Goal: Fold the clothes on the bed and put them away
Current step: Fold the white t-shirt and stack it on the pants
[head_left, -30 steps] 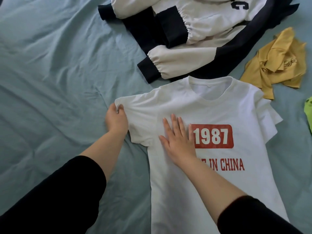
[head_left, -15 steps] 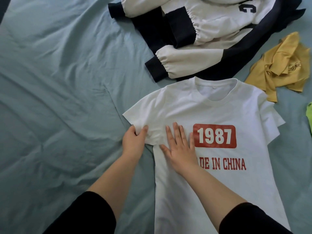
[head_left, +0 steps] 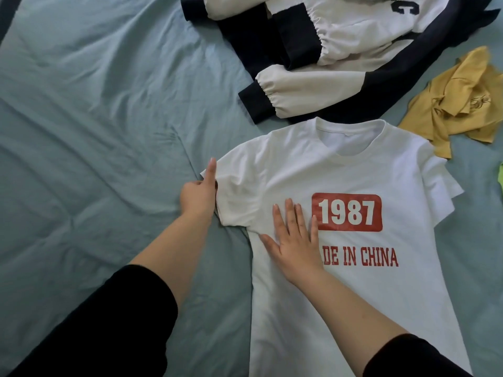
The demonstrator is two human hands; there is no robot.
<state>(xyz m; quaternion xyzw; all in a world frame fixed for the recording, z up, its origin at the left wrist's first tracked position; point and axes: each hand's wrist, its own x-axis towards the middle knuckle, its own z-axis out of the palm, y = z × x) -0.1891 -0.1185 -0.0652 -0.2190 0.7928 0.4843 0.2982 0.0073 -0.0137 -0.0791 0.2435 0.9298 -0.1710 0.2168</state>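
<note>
A white T-shirt (head_left: 340, 186) with a red "1987" print lies face up on the blue-grey bed sheet (head_left: 95, 131). My left hand (head_left: 197, 195) holds the hem of the shirt's left sleeve, thumb straight along the sleeve edge and fingers tucked out of sight beneath the cloth. My right hand (head_left: 295, 239) lies flat on the shirt's chest just left of the print, fingers straight and spread. The shirt's right sleeve is folded in on itself.
A white and navy jacket (head_left: 340, 50) lies crumpled beyond the T-shirt's collar. A mustard-yellow garment (head_left: 457, 104) is bunched at the right, and a sliver of green cloth (head_left: 500, 178) shows at the right edge. Bare sheet spreads to the left.
My left hand has shifted from the sleeve's lower edge up to its outer hem and taken hold of it. The sleeve has bunched slightly inward. My right hand stays pressed on the chest.
</note>
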